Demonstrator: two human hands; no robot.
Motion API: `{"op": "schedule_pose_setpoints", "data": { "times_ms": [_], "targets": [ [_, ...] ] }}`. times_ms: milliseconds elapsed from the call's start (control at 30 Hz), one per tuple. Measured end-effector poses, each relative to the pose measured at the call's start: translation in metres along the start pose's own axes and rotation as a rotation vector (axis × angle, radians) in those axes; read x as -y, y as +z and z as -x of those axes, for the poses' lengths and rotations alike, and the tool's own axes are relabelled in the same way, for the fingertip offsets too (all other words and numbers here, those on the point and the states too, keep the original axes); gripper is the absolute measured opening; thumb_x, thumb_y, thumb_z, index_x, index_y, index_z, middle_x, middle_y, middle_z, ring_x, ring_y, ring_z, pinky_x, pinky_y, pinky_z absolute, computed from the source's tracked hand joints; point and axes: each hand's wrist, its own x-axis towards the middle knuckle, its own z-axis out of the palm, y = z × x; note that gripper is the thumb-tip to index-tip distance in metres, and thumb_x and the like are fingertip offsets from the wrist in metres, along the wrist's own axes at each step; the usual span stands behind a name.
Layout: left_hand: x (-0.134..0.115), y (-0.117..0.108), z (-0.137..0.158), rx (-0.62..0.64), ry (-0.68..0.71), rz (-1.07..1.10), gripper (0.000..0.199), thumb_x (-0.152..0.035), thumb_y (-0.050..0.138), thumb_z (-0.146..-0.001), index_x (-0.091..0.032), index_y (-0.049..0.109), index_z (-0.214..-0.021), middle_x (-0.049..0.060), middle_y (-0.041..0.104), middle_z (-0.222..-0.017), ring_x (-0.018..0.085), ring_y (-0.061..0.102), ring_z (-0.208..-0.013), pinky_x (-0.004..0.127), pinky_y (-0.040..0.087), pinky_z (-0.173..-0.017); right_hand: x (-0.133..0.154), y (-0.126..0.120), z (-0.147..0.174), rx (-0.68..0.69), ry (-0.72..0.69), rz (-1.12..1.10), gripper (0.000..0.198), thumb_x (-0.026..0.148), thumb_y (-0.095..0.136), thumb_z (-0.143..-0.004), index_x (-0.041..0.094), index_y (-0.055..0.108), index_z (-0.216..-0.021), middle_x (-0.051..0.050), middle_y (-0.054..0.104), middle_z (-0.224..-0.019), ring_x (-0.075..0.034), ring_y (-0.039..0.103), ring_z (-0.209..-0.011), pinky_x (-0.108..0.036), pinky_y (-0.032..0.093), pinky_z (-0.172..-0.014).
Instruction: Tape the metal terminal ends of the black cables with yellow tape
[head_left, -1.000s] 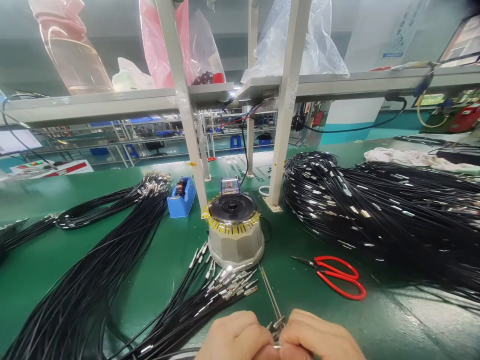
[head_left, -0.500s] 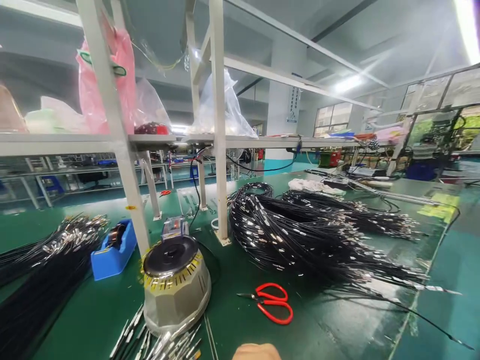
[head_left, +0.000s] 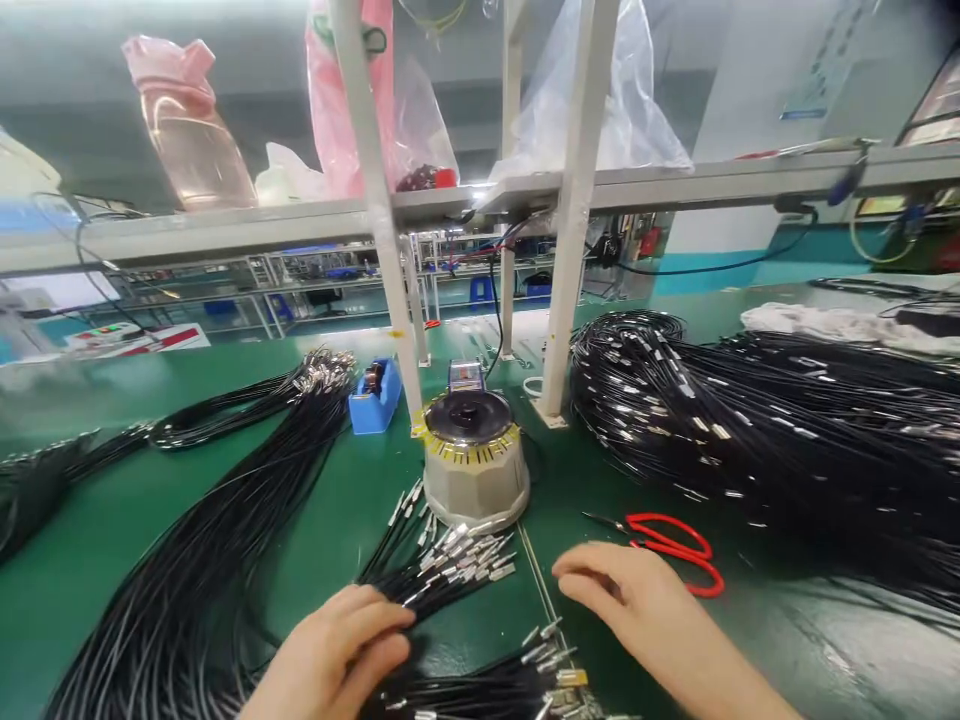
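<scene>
Left hand (head_left: 337,655): positioned at the near edge of the desk (head_left: 90,560), left of centre. Fingers extended and relaxed, palm down, grasping nothing. The fingertips rest on the black leads of a small fanned bundle of cables (head_left: 442,570), whose metal terminals point toward the far right.

Right hand (head_left: 637,605): positioned near centre-right, open and flat, fingers pointing left, grasping nothing. It lies just beside a second small bundle of cables (head_left: 510,685) at the near edge, between the two hands; contact with that bundle cannot be determined. A thin metal rod (head_left: 538,585) lies on the desk between the fingertips and the fanned bundle.

Surrounding items:
- Red-handled scissors (head_left: 671,550) lie on the desk just beyond the right hand, blades pointing left.
- A grey round tape dispenser (head_left: 474,465) with yellow strips around its rim stands upright just beyond the fanned bundle.
- A blue tape holder (head_left: 375,395) stands to the far left of the dispenser, beside a white shelf post (head_left: 375,210).
- A long sheaf of black cables (head_left: 217,520) runs diagonally across the left side of the desk.
- A large coiled pile of black cables (head_left: 765,430) occupies the right side, well apart from both hands.
- Plastic bags (head_left: 592,90) rest on the shelf above.
</scene>
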Motion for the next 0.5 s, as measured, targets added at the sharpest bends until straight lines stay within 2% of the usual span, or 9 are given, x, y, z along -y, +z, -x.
{"op": "schedule_pose_setpoints", "data": {
  "times_ms": [100,200,267,333,400,433,500],
  "targets": [
    [-0.037,0.012,-0.028,0.075,0.021,0.000,0.022,-0.019,0.056,-0.091,-0.025,0.073,-0.105,0.001,0.069,-0.097,0.017,0.065,-0.093,0.023,0.049,-0.083,0.005,0.020,-0.019,-0.034,-0.030,0.044,0.022,0.013,0.051,-0.085,0.021,0.072,-0.086,-0.004,0.071,-0.089,-0.022,0.064,-0.085,-0.031,0.043,-0.075],
    [-0.059,0.034,-0.051,0.085,0.100,0.002,0.029,-0.008,0.060,-0.085,-0.020,0.071,-0.110,0.006,0.067,-0.109,0.022,0.062,-0.102,0.031,0.048,-0.090,0.009,0.039,-0.025,-0.067,-0.056,0.060,0.020,0.007,0.052,-0.079,0.020,0.066,-0.076,-0.004,0.066,-0.084,-0.022,0.061,-0.082,-0.031,0.040,-0.070],
    [-0.062,0.048,-0.060,0.070,0.157,-0.025,0.040,-0.005,0.065,-0.078,-0.015,0.067,-0.116,0.010,0.066,-0.114,0.027,0.059,-0.107,0.038,0.046,-0.095,0.011,0.040,-0.023,-0.081,-0.071,0.030,0.019,0.007,0.051,-0.080,0.020,0.062,-0.071,-0.002,0.063,-0.080,-0.020,0.059,-0.077,-0.030,0.039,-0.066],
    [-0.058,0.058,-0.064,0.040,0.173,-0.030,0.037,-0.007,0.063,-0.080,-0.014,0.065,-0.116,0.011,0.068,-0.111,0.027,0.060,-0.103,0.038,0.047,-0.091,0.013,0.028,-0.021,-0.088,-0.086,-0.030,0.018,0.011,0.052,-0.081,0.020,0.059,-0.069,0.000,0.062,-0.076,-0.017,0.059,-0.073,-0.027,0.040,-0.064],
    [-0.051,0.062,-0.065,0.015,0.185,-0.018,0.026,-0.012,0.055,-0.089,-0.017,0.067,-0.111,0.010,0.070,-0.105,0.024,0.062,-0.095,0.033,0.049,-0.084,0.016,0.008,-0.027,-0.107,-0.088,-0.106,0.014,0.020,0.055,-0.084,0.022,0.061,-0.071,0.002,0.064,-0.075,-0.016,0.060,-0.072,-0.026,0.042,-0.065],
    [-0.047,0.063,-0.064,0.011,0.197,-0.011,0.023,-0.015,0.052,-0.092,-0.018,0.069,-0.108,0.009,0.070,-0.100,0.023,0.063,-0.091,0.030,0.049,-0.080,0.017,-0.004,-0.034,-0.126,-0.078,-0.146,0.013,0.028,0.055,-0.086,0.022,0.064,-0.078,0.001,0.066,-0.079,-0.016,0.062,-0.076,-0.026,0.044,-0.067],
    [-0.042,0.062,-0.063,0.025,0.225,0.007,0.022,-0.021,0.051,-0.094,-0.020,0.072,-0.101,0.007,0.071,-0.093,0.020,0.065,-0.083,0.025,0.048,-0.072,0.021,-0.025,-0.053,-0.216,-0.008,-0.215,0.025,0.038,0.049,-0.090,0.021,0.066,-0.095,-0.003,0.070,-0.091,-0.019,0.064,-0.086,-0.029,0.046,-0.077]
  ]
}}
